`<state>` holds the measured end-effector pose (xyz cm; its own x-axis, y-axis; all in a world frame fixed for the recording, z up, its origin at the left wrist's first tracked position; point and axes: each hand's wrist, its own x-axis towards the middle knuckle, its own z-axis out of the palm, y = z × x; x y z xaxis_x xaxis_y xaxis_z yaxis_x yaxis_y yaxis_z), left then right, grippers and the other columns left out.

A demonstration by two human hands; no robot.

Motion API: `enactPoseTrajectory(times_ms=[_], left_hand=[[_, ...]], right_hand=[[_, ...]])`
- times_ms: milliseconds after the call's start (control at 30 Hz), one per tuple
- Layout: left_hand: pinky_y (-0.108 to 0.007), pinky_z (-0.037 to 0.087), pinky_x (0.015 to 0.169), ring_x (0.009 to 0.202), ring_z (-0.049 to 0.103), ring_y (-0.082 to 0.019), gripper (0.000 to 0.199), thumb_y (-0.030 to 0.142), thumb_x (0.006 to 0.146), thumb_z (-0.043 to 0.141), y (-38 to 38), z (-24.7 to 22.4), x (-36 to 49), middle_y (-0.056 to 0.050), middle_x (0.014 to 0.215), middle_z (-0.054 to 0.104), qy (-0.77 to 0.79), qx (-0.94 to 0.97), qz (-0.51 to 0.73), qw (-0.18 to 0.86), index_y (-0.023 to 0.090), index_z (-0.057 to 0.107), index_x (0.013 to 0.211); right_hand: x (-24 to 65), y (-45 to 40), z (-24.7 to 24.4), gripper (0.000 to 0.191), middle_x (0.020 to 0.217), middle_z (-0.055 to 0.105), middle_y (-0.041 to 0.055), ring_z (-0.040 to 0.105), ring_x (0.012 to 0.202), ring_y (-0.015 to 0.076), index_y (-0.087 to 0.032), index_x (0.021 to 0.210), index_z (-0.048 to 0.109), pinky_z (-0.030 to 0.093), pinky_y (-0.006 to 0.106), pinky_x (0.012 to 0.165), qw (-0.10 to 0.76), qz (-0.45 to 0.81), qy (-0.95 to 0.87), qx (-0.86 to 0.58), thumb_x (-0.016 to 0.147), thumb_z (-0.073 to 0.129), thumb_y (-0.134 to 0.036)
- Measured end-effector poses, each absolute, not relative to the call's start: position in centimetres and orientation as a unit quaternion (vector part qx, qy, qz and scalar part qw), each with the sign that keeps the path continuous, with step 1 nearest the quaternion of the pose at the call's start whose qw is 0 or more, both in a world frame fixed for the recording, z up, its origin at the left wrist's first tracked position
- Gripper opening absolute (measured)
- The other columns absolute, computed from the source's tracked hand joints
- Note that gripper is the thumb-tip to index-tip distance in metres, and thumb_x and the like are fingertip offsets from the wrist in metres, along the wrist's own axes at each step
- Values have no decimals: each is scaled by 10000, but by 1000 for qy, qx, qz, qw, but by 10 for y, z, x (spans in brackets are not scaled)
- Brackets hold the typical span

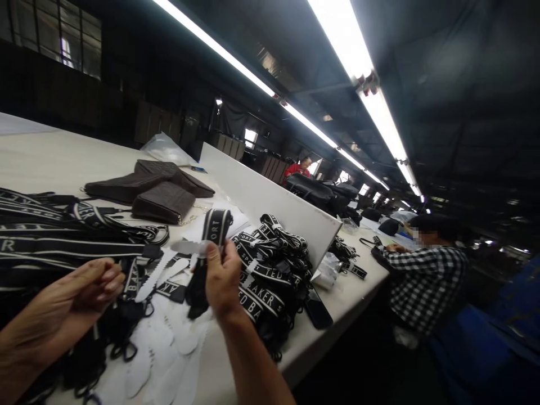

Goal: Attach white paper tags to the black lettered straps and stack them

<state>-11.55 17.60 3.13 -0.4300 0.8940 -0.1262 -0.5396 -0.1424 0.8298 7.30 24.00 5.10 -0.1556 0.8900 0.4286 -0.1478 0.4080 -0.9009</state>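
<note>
My right hand (223, 275) grips a folded black strap (217, 225) with white edge lines and lettering, its thumb pressing a white paper band (188, 247) against it. To the left, my left hand (95, 284) is raised with fingers curled together; whether anything small is between them is hidden. Long lettered straps (63, 247) lie beyond and beside my left hand. White paper bands (169, 343) are scattered on the table below and between my hands. Just right of my right hand is a heap of folded, banded straps (270, 270).
Dark quilted bags (162, 202) and a plastic bag (166, 149) lie farther back. A white upright board (270, 197) stands behind the strap heap. A black phone (317, 309) rests near the table's right edge. One person in checks (426, 275) is at right, another in red (295, 169) farther off.
</note>
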Motion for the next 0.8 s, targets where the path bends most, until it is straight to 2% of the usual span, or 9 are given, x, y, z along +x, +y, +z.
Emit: enactPoseTrajectory(times_ms=[67, 167, 300, 400, 500, 567, 600, 700, 800], left_hand=[[-122, 379, 494, 578, 399, -57, 192, 153, 922, 512, 174, 30, -120, 25, 637, 459, 388, 226, 741, 499, 145, 577, 741], [-117, 389, 469, 575, 416, -67, 140, 103, 861, 554, 170, 31, -118, 16, 641, 467, 391, 228, 741, 496, 139, 576, 727], [-117, 393, 478, 576, 439, -69, 62, 105, 789, 631, 167, 33, -110, 12, 656, 506, 372, 225, 749, 500, 136, 591, 752], [-132, 379, 476, 561, 444, -68, 166, 188, 721, 735, 168, 30, -110, 16, 648, 514, 357, 241, 760, 487, 131, 586, 764], [-141, 349, 467, 544, 444, -64, 319, 278, 619, 810, 171, 27, -114, 21, 642, 514, 356, 252, 770, 466, 132, 562, 756], [-146, 338, 469, 536, 445, -60, 371, 336, 589, 814, 172, 24, -116, 23, 643, 512, 362, 256, 773, 453, 133, 551, 752], [-149, 332, 470, 529, 444, -58, 387, 365, 585, 808, 172, 23, -116, 26, 642, 510, 367, 258, 773, 447, 134, 546, 752], [-157, 317, 465, 499, 433, -56, 398, 429, 598, 772, 175, 17, -111, 31, 617, 506, 401, 266, 758, 440, 138, 536, 732], [-169, 299, 441, 461, 438, -72, 360, 418, 598, 751, 178, 9, -101, 19, 559, 519, 454, 284, 718, 446, 138, 541, 682]], right_hand=[[105, 238, 87, 408, 776, 634, 47, 565, 610, 166, -169, 1099, 609, 492, 292, 582, 598, 315, -670, -306, 926, 525, -529], [154, 246, 140, 392, 982, 679, 119, 637, 869, 235, -153, 1181, 648, 503, 355, 813, 607, -6, -721, -335, 962, 512, -449], [196, 287, 180, 380, 1096, 664, 136, 632, 984, 264, -206, 1326, 595, 456, 343, 830, 458, -246, -716, -466, 989, 499, -354], [207, 325, 175, 370, 1200, 633, 160, 605, 1093, 266, -223, 1344, 575, 441, 337, 855, 264, -259, -721, -587, 995, 472, -290], [208, 349, 154, 233, 993, 700, 179, 669, 942, 265, -140, 1037, 730, 470, 311, 759, 155, -199, -738, -627, 941, 560, -267], [207, 354, 144, 234, 827, 706, 182, 693, 817, 268, -107, 879, 745, 481, 316, 708, 132, -174, -745, -630, 928, 565, -249], [206, 354, 142, 258, 821, 705, 194, 697, 816, 279, -98, 870, 744, 487, 332, 719, 130, -171, -747, -629, 936, 536, -236], [191, 347, 142, 310, 1088, 691, 209, 657, 1043, 296, -115, 1046, 724, 477, 381, 892, 164, -187, -766, -593, 970, 446, -228], [149, 331, 137, 324, 1234, 659, 126, 622, 1121, 248, -178, 1169, 692, 452, 362, 1001, 247, -110, -839, -472, 971, 456, -280]])
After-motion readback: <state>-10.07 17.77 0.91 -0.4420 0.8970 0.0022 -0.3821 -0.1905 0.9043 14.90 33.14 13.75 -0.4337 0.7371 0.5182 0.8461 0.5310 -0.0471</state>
